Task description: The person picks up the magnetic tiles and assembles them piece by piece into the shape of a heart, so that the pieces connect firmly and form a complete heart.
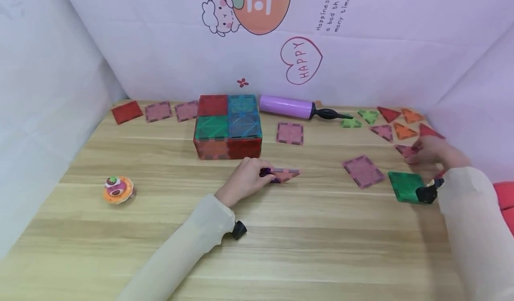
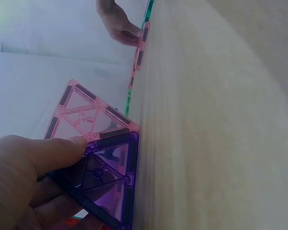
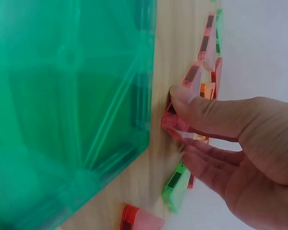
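In the left wrist view, my left hand (image 1: pixel 246 181) pinches a purple triangular magnetic tile (image 2: pixel 98 175) between thumb and fingers. A pink triangular tile (image 2: pixel 81 108) meets it edge to edge, and both stand upright close to the tabletop. On the right, my right hand (image 1: pixel 435 152) pinches another pink triangular tile (image 3: pixel 188 81) by thumb and fingertips. Around it lie loose triangles, among them a red one (image 1: pixel 430 131) and an orange one (image 1: pixel 404 131). A green square tile (image 1: pixel 403 187) is just below the right hand, partly covered by the wrist camera.
A box built of coloured square tiles (image 1: pixel 245 149) stands back left of centre. Beside it lie a purple pump (image 1: pixel 286 106) and a pink square tile (image 1: pixel 290 133). Another pink square (image 1: pixel 363 171) is near the green one. At left sits a small doughnut-shaped toy (image 1: pixel 118 190).
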Action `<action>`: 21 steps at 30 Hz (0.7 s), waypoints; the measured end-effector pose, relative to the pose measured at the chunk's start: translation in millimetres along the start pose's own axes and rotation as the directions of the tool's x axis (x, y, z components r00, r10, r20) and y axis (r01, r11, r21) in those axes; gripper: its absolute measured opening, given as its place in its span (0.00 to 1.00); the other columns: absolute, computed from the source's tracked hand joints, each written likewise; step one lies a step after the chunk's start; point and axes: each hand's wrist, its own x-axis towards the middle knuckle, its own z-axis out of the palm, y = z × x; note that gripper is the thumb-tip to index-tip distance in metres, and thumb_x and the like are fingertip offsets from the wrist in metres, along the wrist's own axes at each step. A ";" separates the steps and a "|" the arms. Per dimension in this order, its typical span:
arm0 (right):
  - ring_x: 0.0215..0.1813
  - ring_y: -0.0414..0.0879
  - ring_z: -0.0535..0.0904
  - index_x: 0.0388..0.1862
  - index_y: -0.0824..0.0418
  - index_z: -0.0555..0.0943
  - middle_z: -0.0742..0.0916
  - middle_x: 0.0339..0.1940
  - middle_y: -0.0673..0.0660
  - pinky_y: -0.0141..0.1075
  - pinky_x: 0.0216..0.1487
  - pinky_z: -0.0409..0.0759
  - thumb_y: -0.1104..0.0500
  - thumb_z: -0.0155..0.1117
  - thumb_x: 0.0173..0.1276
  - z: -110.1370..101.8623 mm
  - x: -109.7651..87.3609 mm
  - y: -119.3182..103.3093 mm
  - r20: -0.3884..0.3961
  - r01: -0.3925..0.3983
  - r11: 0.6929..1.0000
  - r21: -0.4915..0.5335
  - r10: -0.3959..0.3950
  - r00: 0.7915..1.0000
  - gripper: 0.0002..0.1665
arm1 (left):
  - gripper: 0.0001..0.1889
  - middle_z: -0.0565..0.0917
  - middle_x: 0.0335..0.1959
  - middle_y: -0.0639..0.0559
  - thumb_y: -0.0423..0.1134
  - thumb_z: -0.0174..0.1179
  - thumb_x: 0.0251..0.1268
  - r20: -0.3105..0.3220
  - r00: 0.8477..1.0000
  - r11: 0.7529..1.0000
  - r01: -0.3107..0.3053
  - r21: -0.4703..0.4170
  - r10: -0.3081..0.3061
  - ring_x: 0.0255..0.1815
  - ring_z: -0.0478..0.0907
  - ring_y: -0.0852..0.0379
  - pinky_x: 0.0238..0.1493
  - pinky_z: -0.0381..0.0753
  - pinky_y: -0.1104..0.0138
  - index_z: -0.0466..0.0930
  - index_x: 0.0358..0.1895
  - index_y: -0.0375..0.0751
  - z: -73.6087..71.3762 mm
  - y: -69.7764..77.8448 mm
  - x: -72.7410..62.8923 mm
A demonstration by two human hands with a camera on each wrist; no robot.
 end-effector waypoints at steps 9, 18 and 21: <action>0.49 0.67 0.65 0.62 0.76 0.61 0.71 0.51 0.75 0.49 0.40 0.79 0.60 0.73 0.52 7.8 -3.1 -2.5 -0.105 0.019 0.988 0.153 -0.002 0.994 0.45 | 0.07 0.88 0.38 0.48 0.37 0.65 0.60 -0.005 1.000 1.000 -0.018 -0.001 0.018 0.38 0.83 0.57 0.41 0.80 0.66 0.87 0.40 0.40 1.1 1.7 1.9; 0.38 0.68 0.76 0.44 0.78 0.72 0.80 0.36 0.76 0.54 0.37 0.75 0.69 0.61 0.60 13.9 -10.3 -37.7 -0.452 0.162 0.987 -0.001 -0.145 0.880 0.16 | 0.07 0.88 0.39 0.48 0.38 0.65 0.60 0.000 1.000 1.000 0.006 0.007 -0.006 0.39 0.83 0.56 0.41 0.80 0.65 0.87 0.40 0.41 -1.2 0.0 0.2; 0.37 0.65 0.77 0.43 0.74 0.75 0.82 0.34 0.72 0.46 0.33 0.73 0.69 0.62 0.60 16.7 -19.5 -55.8 -0.506 0.188 0.982 -0.009 -0.167 0.846 0.13 | 0.07 0.88 0.39 0.48 0.38 0.65 0.60 0.001 1.000 1.000 0.007 0.021 -0.007 0.38 0.83 0.56 0.42 0.80 0.64 0.87 0.40 0.41 -0.6 -0.5 0.2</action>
